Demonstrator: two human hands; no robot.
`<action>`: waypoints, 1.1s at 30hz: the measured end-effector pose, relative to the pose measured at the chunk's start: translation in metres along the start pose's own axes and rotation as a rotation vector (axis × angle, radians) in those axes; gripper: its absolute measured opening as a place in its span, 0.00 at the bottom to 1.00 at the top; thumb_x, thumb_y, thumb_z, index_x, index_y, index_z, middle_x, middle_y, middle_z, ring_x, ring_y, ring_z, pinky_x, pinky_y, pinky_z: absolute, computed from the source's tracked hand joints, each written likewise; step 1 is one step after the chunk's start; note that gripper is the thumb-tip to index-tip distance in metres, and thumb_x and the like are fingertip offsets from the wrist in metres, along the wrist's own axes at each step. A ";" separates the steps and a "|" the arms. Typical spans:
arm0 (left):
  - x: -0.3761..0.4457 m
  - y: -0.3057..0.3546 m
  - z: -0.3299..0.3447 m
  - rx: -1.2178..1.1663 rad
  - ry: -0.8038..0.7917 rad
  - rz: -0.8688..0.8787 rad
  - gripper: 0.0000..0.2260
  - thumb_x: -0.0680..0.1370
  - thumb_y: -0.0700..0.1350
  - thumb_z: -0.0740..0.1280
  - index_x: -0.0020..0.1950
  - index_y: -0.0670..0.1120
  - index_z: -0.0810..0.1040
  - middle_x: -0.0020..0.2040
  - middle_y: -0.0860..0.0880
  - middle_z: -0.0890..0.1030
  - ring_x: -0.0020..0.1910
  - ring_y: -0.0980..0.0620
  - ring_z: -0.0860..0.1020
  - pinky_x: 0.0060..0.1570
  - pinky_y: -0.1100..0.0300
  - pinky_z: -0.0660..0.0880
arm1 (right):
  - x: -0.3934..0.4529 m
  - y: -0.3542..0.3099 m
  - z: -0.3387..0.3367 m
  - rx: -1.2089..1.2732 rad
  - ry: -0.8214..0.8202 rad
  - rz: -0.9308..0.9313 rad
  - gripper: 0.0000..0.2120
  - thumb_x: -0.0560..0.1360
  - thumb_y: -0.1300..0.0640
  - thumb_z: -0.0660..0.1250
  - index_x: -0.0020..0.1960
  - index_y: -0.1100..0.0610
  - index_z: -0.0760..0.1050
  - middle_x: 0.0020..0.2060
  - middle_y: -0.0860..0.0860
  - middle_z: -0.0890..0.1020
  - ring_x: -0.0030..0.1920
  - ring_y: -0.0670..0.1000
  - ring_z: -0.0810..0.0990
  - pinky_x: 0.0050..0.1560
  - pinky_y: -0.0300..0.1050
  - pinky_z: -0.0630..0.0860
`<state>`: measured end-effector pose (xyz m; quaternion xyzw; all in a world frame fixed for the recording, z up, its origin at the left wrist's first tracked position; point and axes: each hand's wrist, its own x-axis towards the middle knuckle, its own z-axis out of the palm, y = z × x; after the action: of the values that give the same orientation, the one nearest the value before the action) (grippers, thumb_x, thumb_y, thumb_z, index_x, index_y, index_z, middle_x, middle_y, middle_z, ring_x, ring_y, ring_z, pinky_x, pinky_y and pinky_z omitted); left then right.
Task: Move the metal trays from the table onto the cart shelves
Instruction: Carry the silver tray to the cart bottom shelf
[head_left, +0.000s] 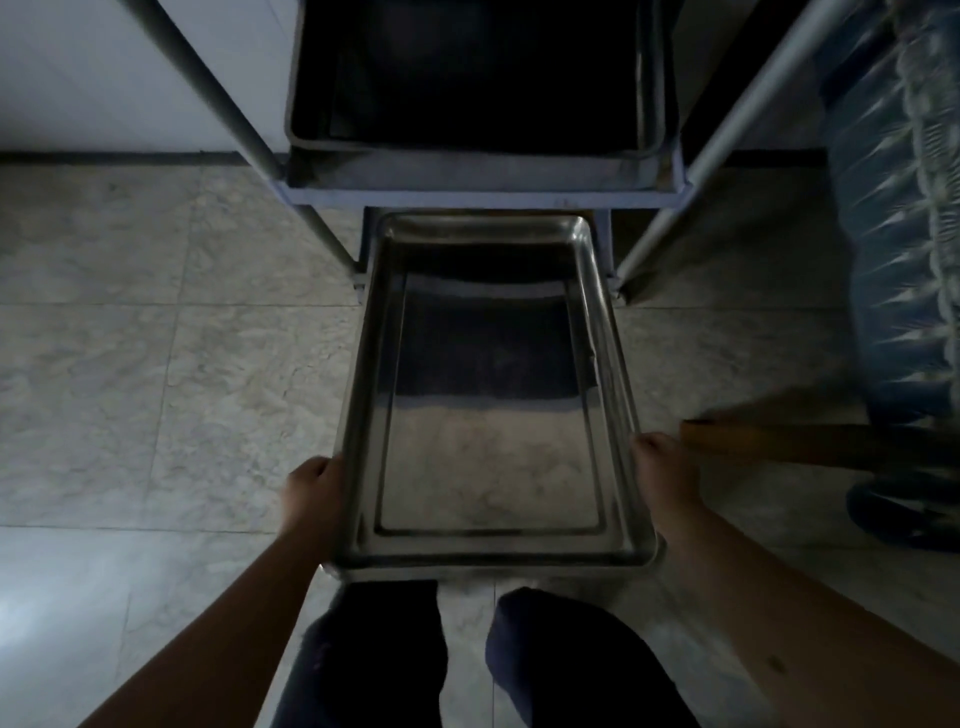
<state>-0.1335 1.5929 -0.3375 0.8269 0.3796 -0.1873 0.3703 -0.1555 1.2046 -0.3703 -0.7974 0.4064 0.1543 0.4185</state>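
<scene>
Metal tray (488, 395) held level, long axis pointing away toward cart (483, 182); left hand (311, 491) and right hand (662, 470) gripping its long rims. No legible writing.

Left hand (314, 488) and right hand (662, 467), arms outstretched, each hold a firm grip.

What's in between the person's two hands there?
The metal tray. In the head view the left hand grips its left rim and the right hand its right rim; the tray looks empty.
</scene>
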 end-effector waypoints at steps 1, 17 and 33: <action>0.017 0.003 0.012 -0.011 -0.004 0.001 0.17 0.78 0.47 0.65 0.33 0.38 0.74 0.29 0.41 0.72 0.32 0.45 0.71 0.33 0.53 0.66 | 0.019 -0.002 0.009 0.001 0.003 -0.018 0.10 0.79 0.59 0.64 0.40 0.61 0.78 0.35 0.56 0.78 0.38 0.56 0.74 0.37 0.46 0.64; 0.312 -0.003 0.196 -0.148 0.027 0.259 0.17 0.82 0.54 0.62 0.40 0.45 0.79 0.34 0.44 0.80 0.34 0.46 0.78 0.32 0.57 0.70 | 0.312 0.008 0.200 0.252 0.154 -0.172 0.12 0.78 0.53 0.67 0.36 0.53 0.77 0.34 0.52 0.80 0.36 0.51 0.76 0.38 0.43 0.70; 0.397 0.006 0.235 -0.197 0.078 0.323 0.15 0.82 0.53 0.62 0.43 0.46 0.80 0.37 0.44 0.81 0.37 0.44 0.79 0.32 0.56 0.69 | 0.391 -0.016 0.259 0.319 0.177 -0.266 0.11 0.78 0.55 0.66 0.37 0.55 0.77 0.33 0.52 0.77 0.35 0.51 0.74 0.37 0.44 0.68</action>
<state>0.1195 1.6066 -0.7233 0.8435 0.2727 -0.0551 0.4595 0.1245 1.2122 -0.7469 -0.7781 0.3521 -0.0392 0.5187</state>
